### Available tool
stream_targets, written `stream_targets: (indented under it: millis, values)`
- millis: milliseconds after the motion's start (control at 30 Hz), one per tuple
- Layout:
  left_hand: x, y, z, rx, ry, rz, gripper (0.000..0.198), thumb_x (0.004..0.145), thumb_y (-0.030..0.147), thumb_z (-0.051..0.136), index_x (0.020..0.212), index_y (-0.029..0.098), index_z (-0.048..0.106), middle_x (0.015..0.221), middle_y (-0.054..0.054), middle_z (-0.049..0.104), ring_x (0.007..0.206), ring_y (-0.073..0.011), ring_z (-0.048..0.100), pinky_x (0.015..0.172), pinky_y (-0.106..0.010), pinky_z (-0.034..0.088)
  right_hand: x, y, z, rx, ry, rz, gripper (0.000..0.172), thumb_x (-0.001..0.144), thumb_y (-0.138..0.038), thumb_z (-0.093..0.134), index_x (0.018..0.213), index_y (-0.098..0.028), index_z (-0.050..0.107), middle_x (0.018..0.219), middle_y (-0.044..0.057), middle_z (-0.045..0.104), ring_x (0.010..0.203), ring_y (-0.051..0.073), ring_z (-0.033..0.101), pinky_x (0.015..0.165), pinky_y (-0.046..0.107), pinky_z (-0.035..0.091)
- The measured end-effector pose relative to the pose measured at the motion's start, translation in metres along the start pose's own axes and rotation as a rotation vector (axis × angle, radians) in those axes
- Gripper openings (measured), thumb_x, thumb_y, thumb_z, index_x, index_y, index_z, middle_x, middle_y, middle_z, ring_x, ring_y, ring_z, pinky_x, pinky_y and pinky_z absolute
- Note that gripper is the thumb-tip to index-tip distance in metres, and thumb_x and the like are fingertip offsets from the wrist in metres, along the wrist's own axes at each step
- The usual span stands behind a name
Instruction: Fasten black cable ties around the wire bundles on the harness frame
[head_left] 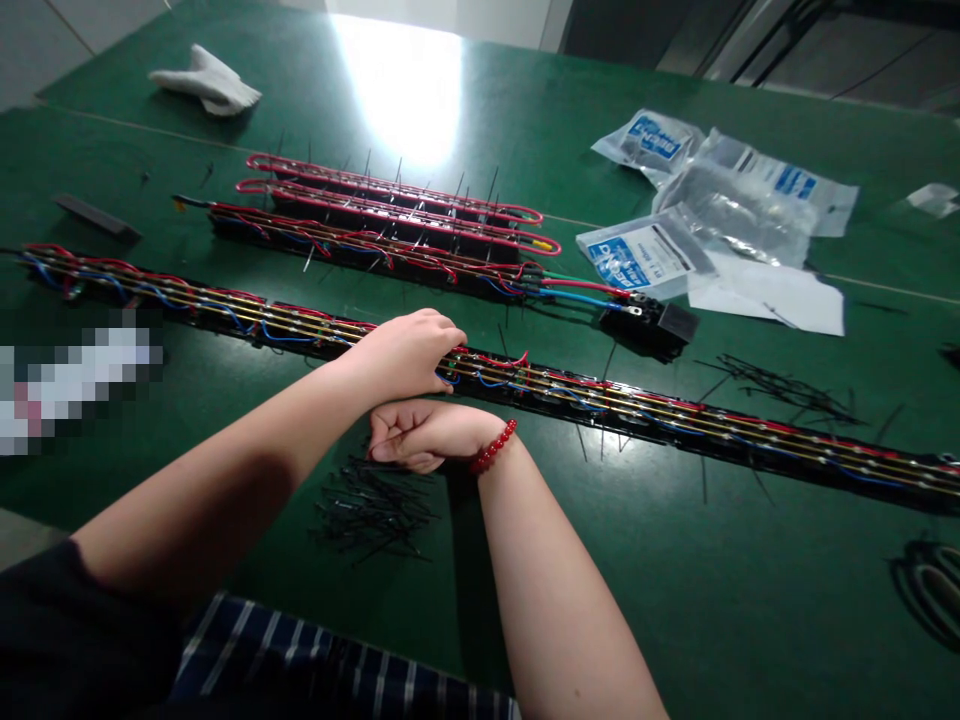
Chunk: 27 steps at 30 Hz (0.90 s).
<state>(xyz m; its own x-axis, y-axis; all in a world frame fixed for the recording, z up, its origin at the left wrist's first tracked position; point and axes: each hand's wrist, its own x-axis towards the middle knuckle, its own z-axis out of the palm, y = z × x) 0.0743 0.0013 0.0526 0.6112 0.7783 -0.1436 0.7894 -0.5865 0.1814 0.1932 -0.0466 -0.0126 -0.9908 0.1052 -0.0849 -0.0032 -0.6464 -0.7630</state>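
Observation:
A long black wiring strip (630,405) runs across the green table, carrying brass-coloured rods with red and blue wires. My left hand (412,355) lies over its middle, fingers curled down around it. Just below, on the near side of the strip, my right hand (424,435) is closed with the thumb pressed to the curled fingers. Whatever it holds, if anything, is hidden. Beneath that hand is a loose pile of black cable ties (375,510). Several thin black tie ends stick out from under the strip to the right.
Beyond the strip lies a shorter wired assembly (390,225) with red looped cables and a black connector (652,325). Plastic packets (637,255), more loose cable ties (787,388) and scissors (934,590) are on the right. A white glove (206,82) rests at the far left.

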Motion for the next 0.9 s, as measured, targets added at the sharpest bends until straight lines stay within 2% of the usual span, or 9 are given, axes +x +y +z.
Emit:
stream_targets:
  millis: [267, 767, 900]
  values:
    - [-0.003, -0.008, 0.007, -0.089, 0.042, 0.003, 0.054, 0.074, 0.034, 0.073, 0.125, 0.019, 0.064, 0.126, -0.009, 0.066, 0.120, -0.0265, 0.057, 0.103, -0.037, 0.047, -0.001, -0.003, 0.003, 0.039, 0.000, 0.020, 0.030, 0.081, -0.034, 0.074, 0.081, -0.018, 0.048, 0.047, -0.014, 0.038, 0.039, 0.001, 0.025, 0.039, 0.014, 0.016]
    - [-0.003, -0.009, 0.008, -0.105, 0.045, -0.014, 0.055, 0.074, 0.038, 0.073, 0.124, 0.018, 0.065, 0.125, -0.009, 0.066, 0.118, -0.0270, 0.058, 0.102, -0.037, 0.048, -0.001, -0.003, 0.002, 0.026, -0.038, -0.005, 0.031, 0.082, -0.036, 0.073, 0.081, -0.018, 0.047, 0.047, -0.014, 0.039, 0.039, 0.002, 0.025, 0.038, 0.014, 0.017]
    - [-0.003, -0.008, 0.006, -0.073, 0.032, -0.007, 0.052, 0.075, 0.034, 0.073, 0.123, 0.018, 0.065, 0.126, -0.009, 0.065, 0.120, -0.0262, 0.057, 0.103, -0.036, 0.047, -0.001, -0.002, 0.001, 0.017, -0.026, -0.002, 0.031, 0.082, -0.035, 0.073, 0.081, -0.018, 0.047, 0.046, -0.014, 0.039, 0.038, 0.002, 0.026, 0.039, 0.014, 0.017]
